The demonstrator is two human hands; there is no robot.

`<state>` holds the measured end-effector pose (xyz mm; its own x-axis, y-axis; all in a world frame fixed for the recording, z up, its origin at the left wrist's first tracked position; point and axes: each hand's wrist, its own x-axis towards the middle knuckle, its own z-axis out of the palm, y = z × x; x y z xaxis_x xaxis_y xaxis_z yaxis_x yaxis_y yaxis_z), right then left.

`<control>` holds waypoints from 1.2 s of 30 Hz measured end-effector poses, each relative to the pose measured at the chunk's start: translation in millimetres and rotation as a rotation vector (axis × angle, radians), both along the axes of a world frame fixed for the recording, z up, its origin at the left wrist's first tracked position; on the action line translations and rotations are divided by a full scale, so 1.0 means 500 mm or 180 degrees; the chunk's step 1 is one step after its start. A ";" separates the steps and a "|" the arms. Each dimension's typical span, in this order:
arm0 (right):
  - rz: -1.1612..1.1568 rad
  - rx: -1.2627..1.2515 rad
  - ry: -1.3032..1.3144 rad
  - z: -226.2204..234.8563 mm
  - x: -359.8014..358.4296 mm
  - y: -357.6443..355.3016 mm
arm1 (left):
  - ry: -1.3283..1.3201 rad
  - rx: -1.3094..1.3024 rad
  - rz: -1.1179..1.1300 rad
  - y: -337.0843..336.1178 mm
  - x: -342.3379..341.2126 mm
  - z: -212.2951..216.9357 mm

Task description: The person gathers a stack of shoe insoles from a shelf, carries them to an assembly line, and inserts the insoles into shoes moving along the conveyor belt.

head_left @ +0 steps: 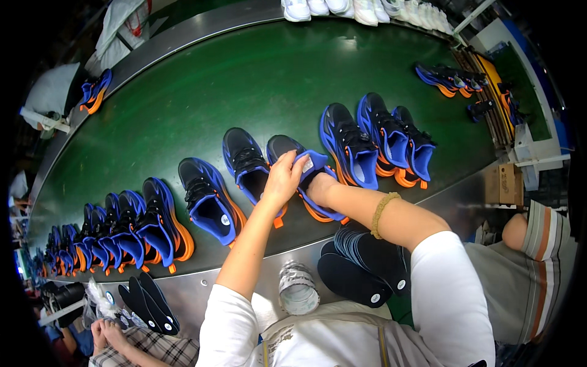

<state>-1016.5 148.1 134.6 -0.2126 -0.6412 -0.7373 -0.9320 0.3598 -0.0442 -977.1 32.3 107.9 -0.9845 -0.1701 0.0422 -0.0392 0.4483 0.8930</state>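
A black and blue sneaker with an orange sole stands on the green belt in front of me. My left hand is closed on its blue tongue, pulling it up and to the right. Inside the shoe's opening is my right hand; its fingers are hidden there. Just left stands a matching sneaker, partly covered by my left wrist. Another sneaker farther left shows a dark insole with a round white label. On the right, a sneaker stands beside two more.
Several sneakers line the belt leftward. Stacked black insoles and a round tub lie at the near edge; more insoles lie left. White shoes stand along the far edge. Other people sit at both sides, one person's hands lower left.
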 end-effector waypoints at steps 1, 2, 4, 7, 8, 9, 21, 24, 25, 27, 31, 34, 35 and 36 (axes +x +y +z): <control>0.0171 -0.0075 -0.0007 0.004 -0.001 0.006 | 0.0169 -0.0031 0.0024 0.006 0.000 -0.005; 0.0330 -0.0144 -0.0012 0.005 -0.002 0.014 | 0.0330 -0.0049 0.0038 0.015 0.000 -0.007; 0.0758 -0.0653 0.0243 -0.032 0.001 0.045 | 0.0801 -0.0242 0.0263 0.024 -0.006 -0.009; 0.0270 -0.0516 -0.0352 0.026 0.010 0.063 | 0.0907 -0.0476 0.0316 0.012 0.001 -0.010; -0.0114 -0.0184 -0.0798 0.057 0.011 0.067 | 0.0729 -0.0480 0.0233 0.016 0.002 -0.011; -0.0479 -0.0254 -0.0973 0.064 0.019 0.067 | 0.0703 -0.0499 0.0255 0.013 0.006 -0.014; -0.2074 -0.2942 0.0602 0.034 0.211 0.229 | 0.0171 -0.0284 -0.0465 0.026 0.023 0.036; -0.2160 -0.2726 0.0642 0.038 0.258 0.260 | 0.0583 -0.0406 -0.0593 0.048 0.065 0.070; -0.2177 -0.2668 0.0652 0.051 0.269 0.265 | 0.0554 -0.0410 -0.0562 0.050 0.076 0.078; -0.2236 -0.2617 0.0695 0.074 0.295 0.282 | 0.0489 -0.0472 -0.0494 0.049 0.080 0.079; -0.2426 -0.2652 0.0361 0.073 0.394 0.358 | 0.0294 -0.0696 -0.0114 0.022 0.048 0.061; -0.2781 -0.2364 0.0062 0.073 0.465 0.405 | 0.0622 -0.1057 0.0068 0.017 -0.006 0.093; -0.2814 -0.2114 0.0236 0.077 0.474 0.415 | 0.0451 -0.1704 0.0006 0.012 -0.029 0.112; -0.2842 -0.2124 0.0273 0.081 0.477 0.422 | 0.0278 -0.2350 -0.0048 0.012 -0.050 0.127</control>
<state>-778.3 359.0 175.2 -0.8281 -0.4949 -0.2633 -0.3604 0.8297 -0.4262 -1002.0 38.2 171.4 -0.9743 -0.0537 0.2186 0.0291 0.9330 0.3588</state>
